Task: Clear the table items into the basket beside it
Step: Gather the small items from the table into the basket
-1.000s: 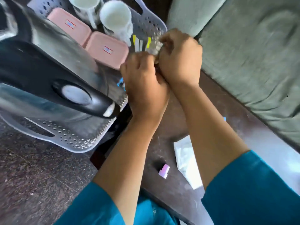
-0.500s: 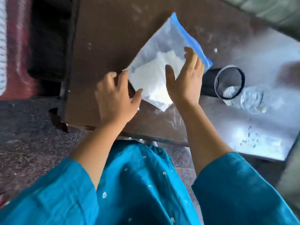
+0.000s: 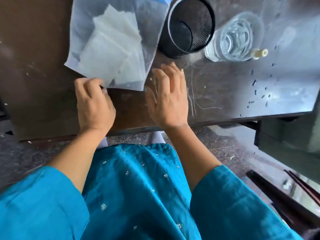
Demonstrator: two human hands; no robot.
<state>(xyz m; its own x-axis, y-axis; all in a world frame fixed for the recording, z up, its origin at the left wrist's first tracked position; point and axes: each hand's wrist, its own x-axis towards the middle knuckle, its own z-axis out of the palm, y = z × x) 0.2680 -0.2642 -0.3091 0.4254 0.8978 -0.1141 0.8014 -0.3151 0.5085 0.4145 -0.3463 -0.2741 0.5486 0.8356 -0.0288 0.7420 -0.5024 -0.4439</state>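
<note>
Nearest are teal sleeves [image 3: 242, 201] and a teal garment with small embroidered dots, over a speckled floor [image 3: 26, 153]. Beyond them runs the near edge of the dark counter [image 3: 43, 84]. The left grip [image 3: 94, 103] lies over that edge with its fingers curled, pinching the near corner of a clear plastic bag [image 3: 110, 42]. The right grip [image 3: 168, 96] is open and holds nothing, its fingers straight and spread just right of the bag's near corner; it may be resting on the counter, though motion blur leaves that unclear. The bag lies flat on the counter, holding white folded sheets, with a blue strip at its far end. Against its right edge a black mesh cup [image 3: 188, 28] lies on its side, mouth toward the camera. Just right of the cup stands a clear glass [image 3: 233, 38], with a small pale yellowish piece [image 3: 259, 53] beside it and dark specks scattered on the counter nearer the right edge.
</note>
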